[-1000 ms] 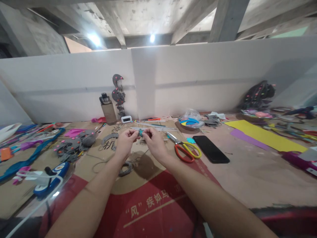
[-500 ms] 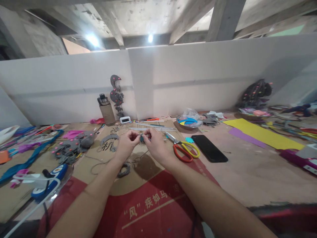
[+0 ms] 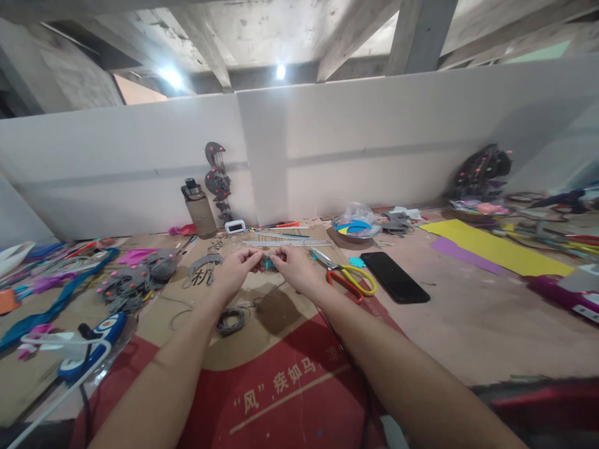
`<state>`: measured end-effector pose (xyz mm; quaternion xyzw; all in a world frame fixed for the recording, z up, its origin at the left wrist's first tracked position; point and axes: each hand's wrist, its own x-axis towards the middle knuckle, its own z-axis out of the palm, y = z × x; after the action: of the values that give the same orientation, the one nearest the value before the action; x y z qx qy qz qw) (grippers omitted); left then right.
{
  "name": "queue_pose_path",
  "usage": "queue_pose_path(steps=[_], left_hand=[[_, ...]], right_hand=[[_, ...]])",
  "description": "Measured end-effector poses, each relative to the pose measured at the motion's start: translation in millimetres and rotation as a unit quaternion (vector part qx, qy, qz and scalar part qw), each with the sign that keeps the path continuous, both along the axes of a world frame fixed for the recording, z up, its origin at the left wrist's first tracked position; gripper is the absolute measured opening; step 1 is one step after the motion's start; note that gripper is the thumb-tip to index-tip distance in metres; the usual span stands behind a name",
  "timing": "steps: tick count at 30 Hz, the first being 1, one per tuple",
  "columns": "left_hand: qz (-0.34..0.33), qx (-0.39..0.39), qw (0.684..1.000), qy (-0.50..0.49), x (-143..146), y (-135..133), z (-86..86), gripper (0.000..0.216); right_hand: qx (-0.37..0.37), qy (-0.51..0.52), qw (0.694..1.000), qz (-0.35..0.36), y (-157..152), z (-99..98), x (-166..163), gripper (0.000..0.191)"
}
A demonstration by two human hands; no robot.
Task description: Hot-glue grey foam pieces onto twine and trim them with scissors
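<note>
My left hand (image 3: pixel 234 269) and my right hand (image 3: pixel 294 268) are close together above a cardboard sheet (image 3: pixel 187 315). Each pinches with thumb and fingertips at a small greyish piece (image 3: pixel 266 256) between them, too small to identify. A bit of teal shows just below the fingertips. Under my left wrist lies a coil of grey cord (image 3: pixel 231 320), with loose strands spreading over the cardboard. A curved grey piece (image 3: pixel 204 264) rests left of my left hand. Scissors (image 3: pixel 349 279) with one red and one yellow handle lie right of my right hand.
A black phone (image 3: pixel 394 277) lies beyond the scissors. A bottle (image 3: pixel 200 212), a small white device (image 3: pixel 234 227) and a bowl (image 3: pixel 358 237) stand along the white partition (image 3: pixel 327 143). Grey felt pieces (image 3: pixel 135 277) lie left, yellow sheet (image 3: pixel 496 246) right.
My fingertips have drawn slightly apart, showing more of the small piece and the teal bit below. The view has shifted slightly; the tools around stay in place.
</note>
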<state>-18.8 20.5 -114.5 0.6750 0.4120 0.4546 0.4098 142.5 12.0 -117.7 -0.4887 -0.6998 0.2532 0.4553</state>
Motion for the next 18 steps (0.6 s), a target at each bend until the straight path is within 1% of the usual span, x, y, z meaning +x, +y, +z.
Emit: queue_pose_path(steps=[2, 5, 12, 15, 18], left_hand=[[-0.021, -0.037, 0.999, -0.016, -1.0, 0.5, -0.5, 0.027], [-0.024, -0.056, 0.998, 0.020, -2.6, 0.4, -1.7, 0.025], [0.015, -0.022, 0.991, 0.129, -3.0, -1.4, -1.7, 0.018], [0.031, -0.009, 0.989, 0.145, -0.1, -3.4, -0.8, 0.012], [0.039, -0.007, 0.989, 0.141, 2.7, -5.2, -0.2, 0.009]], right_hand=[[-0.002, -0.014, 1.000, -0.003, 1.1, -1.1, 1.5, 0.015], [0.003, -0.036, 0.999, -0.003, 3.2, -3.5, 2.1, 0.015], [0.022, -0.077, 0.997, -0.007, 0.2, -3.0, -1.1, 0.012], [0.016, -0.092, 0.996, -0.001, -2.2, -1.5, -3.4, 0.011], [0.010, -0.108, 0.994, -0.007, -2.1, -1.2, -4.1, 0.010]])
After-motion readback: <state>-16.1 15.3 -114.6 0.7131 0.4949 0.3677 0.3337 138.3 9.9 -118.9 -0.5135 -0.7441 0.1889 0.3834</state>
